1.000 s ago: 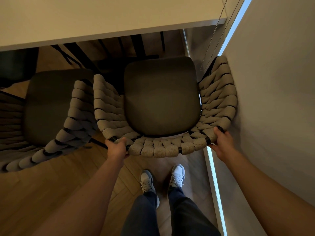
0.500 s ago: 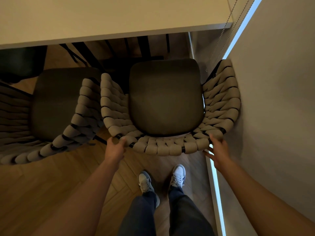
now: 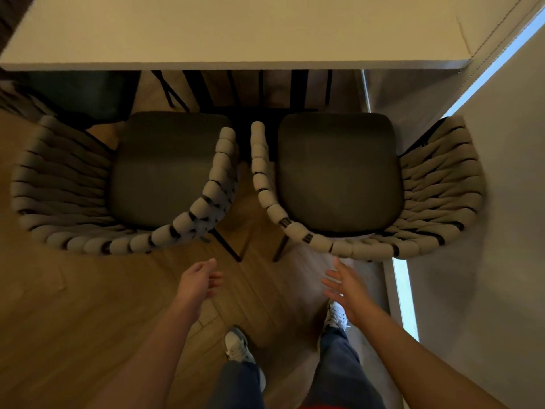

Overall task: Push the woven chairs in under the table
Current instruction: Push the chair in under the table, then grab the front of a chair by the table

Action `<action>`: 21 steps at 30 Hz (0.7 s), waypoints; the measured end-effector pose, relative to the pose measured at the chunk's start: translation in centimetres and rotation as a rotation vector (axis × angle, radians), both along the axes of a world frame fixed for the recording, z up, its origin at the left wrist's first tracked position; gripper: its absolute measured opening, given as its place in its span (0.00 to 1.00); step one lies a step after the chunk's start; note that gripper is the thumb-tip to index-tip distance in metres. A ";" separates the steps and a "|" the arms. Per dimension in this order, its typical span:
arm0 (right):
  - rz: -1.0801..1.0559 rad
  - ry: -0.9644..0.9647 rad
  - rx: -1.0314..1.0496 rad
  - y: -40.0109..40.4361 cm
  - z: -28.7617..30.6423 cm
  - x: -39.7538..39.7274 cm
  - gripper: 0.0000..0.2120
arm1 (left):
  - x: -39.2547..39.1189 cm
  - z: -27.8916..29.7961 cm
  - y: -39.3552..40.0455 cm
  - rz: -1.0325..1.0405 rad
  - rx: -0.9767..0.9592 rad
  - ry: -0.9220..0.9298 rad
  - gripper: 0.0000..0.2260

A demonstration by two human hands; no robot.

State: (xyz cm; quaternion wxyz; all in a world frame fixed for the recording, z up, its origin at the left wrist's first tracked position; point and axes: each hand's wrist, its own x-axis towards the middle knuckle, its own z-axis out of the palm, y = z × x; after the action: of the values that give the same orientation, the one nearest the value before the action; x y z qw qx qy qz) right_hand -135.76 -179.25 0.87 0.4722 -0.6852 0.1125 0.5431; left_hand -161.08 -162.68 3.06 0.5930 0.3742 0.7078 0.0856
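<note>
Two woven chairs with dark seat cushions stand side by side in front of the white table (image 3: pixel 236 31). The right woven chair (image 3: pixel 354 246) sits close to the wall, its seat front near the table edge. The left woven chair (image 3: pixel 88 240) stands beside it, their armrests almost touching. My left hand (image 3: pixel 199 280) hovers over the floor below the gap between the chairs, fingers relaxed, holding nothing. My right hand (image 3: pixel 346 286) is spread open just below the right chair's woven back, apart from it.
A wall (image 3: pixel 486 261) runs along the right, with a bright light strip (image 3: pixel 404 290) at its base. Blind cords (image 3: pixel 483 42) hang at the top right. Dark table legs (image 3: pixel 206 90) show under the tabletop. My feet in white sneakers (image 3: pixel 236 346) stand on the wooden floor.
Both hands have let go of the right chair's back and drawn away toward me. The view has pulled back and shifted left, so both chairs now show fully.
</note>
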 end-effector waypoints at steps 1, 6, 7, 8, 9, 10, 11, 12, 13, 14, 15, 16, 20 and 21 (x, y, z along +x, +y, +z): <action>0.011 0.004 0.009 1.0 0.0 -2.1 0.17 | -2.3 -0.2 0.7 0.010 -0.002 -0.002 0.12; 0.061 0.052 0.058 7.0 1.4 -11.6 0.24 | -12.2 0.3 4.9 0.067 0.007 0.006 0.14; 0.051 0.057 0.057 8.2 1.9 -13.1 0.24 | -13.6 0.5 5.9 0.067 0.000 0.013 0.14; 0.042 0.062 0.058 9.4 2.3 -14.3 0.24 | -14.8 0.7 7.0 0.064 -0.003 0.018 0.14; 0.043 0.063 0.062 10.7 2.6 -15.3 0.24 | -15.8 0.8 8.1 0.064 -0.003 0.018 0.14; 0.049 0.057 0.065 11.9 2.8 -16.1 0.25 | -16.7 0.8 9.4 0.066 0.000 0.022 0.14; 0.054 0.057 0.061 13.2 2.8 -16.7 0.25 | -17.5 0.6 10.7 0.071 0.004 0.034 0.15; 0.049 0.062 0.055 14.5 2.8 -17.3 0.25 | -18.2 0.5 12.1 0.079 0.011 0.045 0.16; 0.041 0.067 0.051 15.9 2.6 -17.8 0.26 | -18.9 0.3 13.6 0.090 0.016 0.052 0.16; 0.037 0.064 0.051 17.3 2.3 -18.2 0.26 | -19.5 0.1 15.1 0.106 0.020 0.060 0.17; 0.033 0.057 0.053 18.8 1.9 -18.5 0.27 | -20.1 -0.2 16.5 0.119 0.024 0.075 0.18; 0.028 0.052 0.057 20.4 1.5 -18.8 0.27 | -20.6 -0.5 17.9 0.132 0.029 0.092 0.19; -0.036 0.049 0.053 25.8 0.2 -20.2 0.31 | -23.2 -1.4 22.3 0.215 0.022 0.207 0.22; -0.049 0.052 0.048 26.9 0.0 -20.7 0.31 | -24.1 -1.6 23.4 0.236 0.025 0.231 0.23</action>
State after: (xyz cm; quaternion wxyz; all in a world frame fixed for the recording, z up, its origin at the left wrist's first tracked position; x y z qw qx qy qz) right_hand -156.49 -152.34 0.92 0.4985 -0.6565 0.1286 0.5514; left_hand -185.14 -139.28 1.50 0.4887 0.3032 0.8092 0.1199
